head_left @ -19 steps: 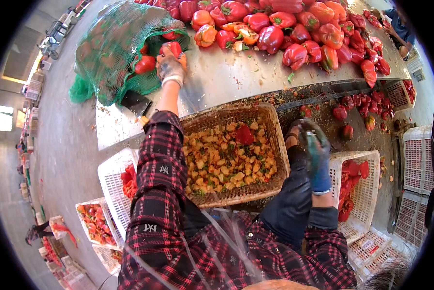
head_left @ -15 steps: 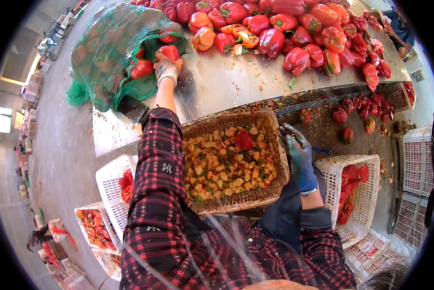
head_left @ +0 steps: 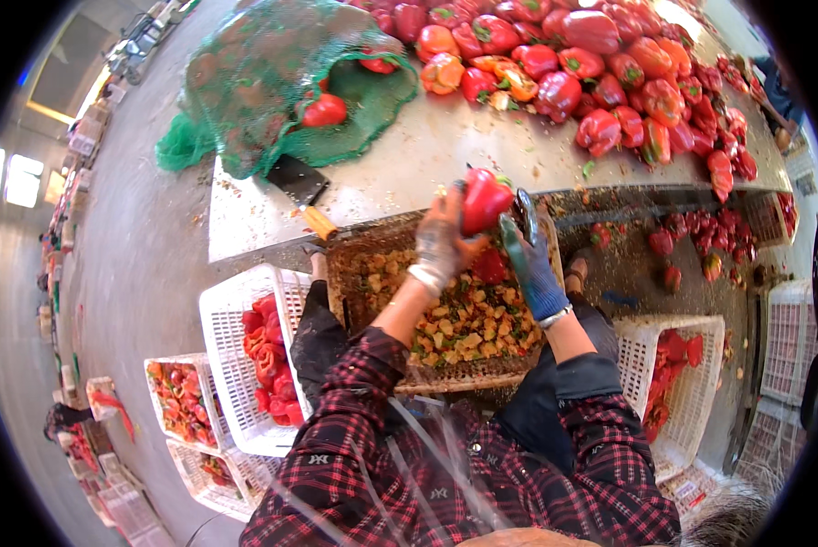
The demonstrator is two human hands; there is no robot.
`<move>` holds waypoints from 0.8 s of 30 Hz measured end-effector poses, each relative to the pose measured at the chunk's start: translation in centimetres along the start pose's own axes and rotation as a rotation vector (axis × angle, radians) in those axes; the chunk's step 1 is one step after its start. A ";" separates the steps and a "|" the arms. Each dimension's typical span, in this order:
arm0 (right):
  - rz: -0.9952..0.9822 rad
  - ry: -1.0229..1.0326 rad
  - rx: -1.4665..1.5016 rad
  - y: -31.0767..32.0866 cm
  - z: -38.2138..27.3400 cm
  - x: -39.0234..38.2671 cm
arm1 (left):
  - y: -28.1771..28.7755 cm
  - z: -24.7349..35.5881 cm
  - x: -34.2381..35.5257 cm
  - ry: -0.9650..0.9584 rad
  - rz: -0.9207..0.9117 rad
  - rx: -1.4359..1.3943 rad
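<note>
My left hand (head_left: pixel 438 239), in a stained glove, grips a red bell pepper (head_left: pixel 486 199). My right hand (head_left: pixel 532 264), in a blue glove with dark coated fingers, is just right of that pepper, fingers stretched upward; contact is unclear. Below both is a brown basket (head_left: pixel 336 273) of pale pepper cores, green bits and some red pepper. A cleaver (head_left: pixel 296 181) with a yellow wooden handle (head_left: pixel 319 221) lies on the metal table (head_left: pixel 245 214), beside a green mesh bag (head_left: pixel 231 82) of peppers. A large heap of red peppers (head_left: pixel 598 73) covers the table's back part.
White crates of red pepper pieces stand at left (head_left: pixel 217 328) and right (head_left: pixel 705 401). More crates (head_left: pixel 787 337) are stacked far right. Loose peppers (head_left: pixel 701 242) lie below the table's right edge. Another person (head_left: pixel 774 100) is at upper right, another (head_left: pixel 62 424) at far left.
My left hand has moved down and right from the mesh bag with a pepper, uncovering the cleaver. My right hand has risen to meet it. The view has shifted.
</note>
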State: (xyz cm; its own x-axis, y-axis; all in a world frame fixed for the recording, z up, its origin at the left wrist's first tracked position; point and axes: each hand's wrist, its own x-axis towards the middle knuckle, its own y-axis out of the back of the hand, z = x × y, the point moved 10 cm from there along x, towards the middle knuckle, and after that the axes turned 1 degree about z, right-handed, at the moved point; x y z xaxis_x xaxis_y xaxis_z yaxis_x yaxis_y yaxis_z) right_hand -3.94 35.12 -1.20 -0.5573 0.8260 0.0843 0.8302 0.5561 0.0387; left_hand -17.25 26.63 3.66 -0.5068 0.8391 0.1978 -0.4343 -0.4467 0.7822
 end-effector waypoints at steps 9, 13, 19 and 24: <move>0.049 0.233 -0.516 -5.7 -1.8 9.4 | 4.7 -2.1 2.0 -0.067 0.195 0.011; 0.117 0.097 -0.005 -2.6 0.8 9.2 | 9.0 -6.3 -6.2 0.033 0.315 0.067; 0.099 0.037 -0.241 3.5 2.7 4.0 | 8.1 -23.8 -21.0 0.639 0.223 0.396; 0.172 -0.320 -0.469 8.0 7.4 0.3 | 4.4 -27.7 -23.3 0.787 -0.062 0.440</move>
State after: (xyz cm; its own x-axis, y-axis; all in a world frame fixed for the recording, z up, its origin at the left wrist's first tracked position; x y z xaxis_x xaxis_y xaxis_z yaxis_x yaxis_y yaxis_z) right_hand 2.39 40.50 -8.22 -0.3303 0.9278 -0.1732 0.7865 0.3720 0.4929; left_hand -28.00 -3.51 -13.88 -0.9251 0.3301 -0.1875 -0.2360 -0.1131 0.9651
